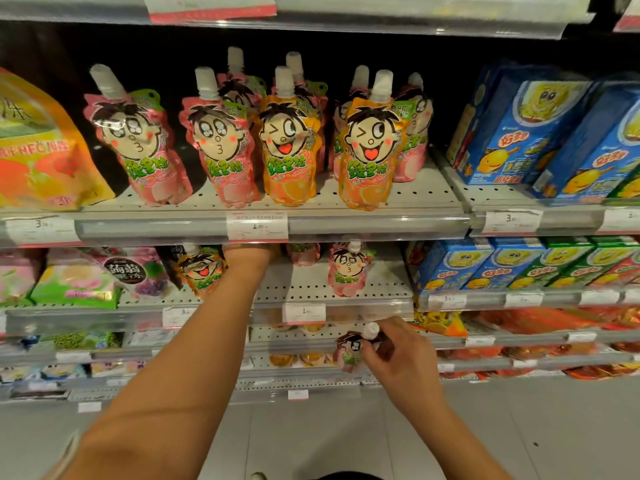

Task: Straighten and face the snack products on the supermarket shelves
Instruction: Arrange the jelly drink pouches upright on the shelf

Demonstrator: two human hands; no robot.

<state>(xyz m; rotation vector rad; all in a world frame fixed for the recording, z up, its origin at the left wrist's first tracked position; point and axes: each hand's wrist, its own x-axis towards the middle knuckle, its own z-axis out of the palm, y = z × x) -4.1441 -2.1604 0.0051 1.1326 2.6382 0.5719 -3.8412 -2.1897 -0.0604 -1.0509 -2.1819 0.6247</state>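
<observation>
Pink pouch [349, 355] gripped near its cap by right hand [398, 355]; left hand [247, 256] reaches deep into the second shelf [329, 285], grip hidden. Restocking step; next, stand the pouch upright, face forward.

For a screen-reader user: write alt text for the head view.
A person's left hand reaches deep into the second shelf of cartoon-face jelly pouches while the right hand holds a pink pouch by its cap in front of the shelves. Pink and orange pouches stand on the upper shelf, blue boxes beside them.
</observation>
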